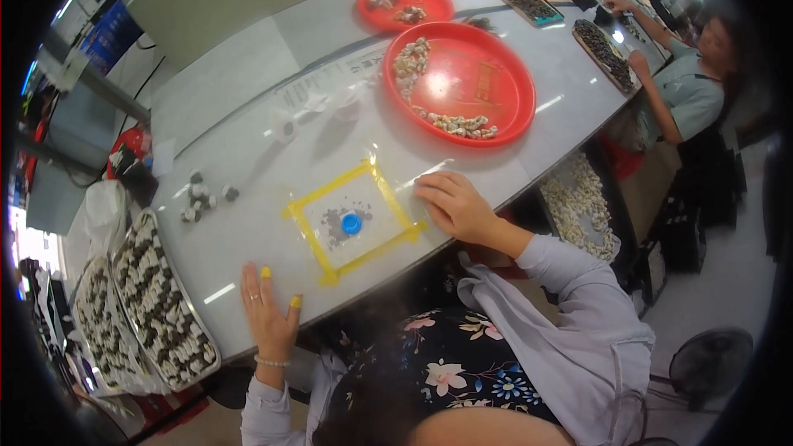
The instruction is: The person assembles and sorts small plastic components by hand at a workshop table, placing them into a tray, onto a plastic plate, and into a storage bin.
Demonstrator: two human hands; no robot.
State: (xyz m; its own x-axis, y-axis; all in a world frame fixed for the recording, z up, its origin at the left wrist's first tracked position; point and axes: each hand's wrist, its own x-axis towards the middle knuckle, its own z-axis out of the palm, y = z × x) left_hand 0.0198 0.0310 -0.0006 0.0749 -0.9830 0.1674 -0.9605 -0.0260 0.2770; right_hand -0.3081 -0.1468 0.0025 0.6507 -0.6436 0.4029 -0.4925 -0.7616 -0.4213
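My left hand (pixel 270 314) lies open near the table's front edge, fingers spread, with yellow covers on two fingertips. A beaded bracelet circles that wrist. My right hand (pixel 454 205) rests on the table beside the right edge of a taped square (pixel 388 241); its fingers are loosely bent, with nothing visible in them. Yellow tape frames the square. Inside it, a small round blue cap-like piece (pixel 351 224) sits among grey blotches. Left of the square lies a small cluster of black-and-white lumps (pixel 197 202), beyond my left hand.
A large red round tray (pixel 516 107) holds pale mottled lumps; a smaller red tray (pixel 442 12) stands behind it. Metal trays (pixel 216 361) of dark and white lumps fill the left. A bin of pale lumps (pixel 582 211) sits below the right edge. Another person (pixel 686 87) works far right.
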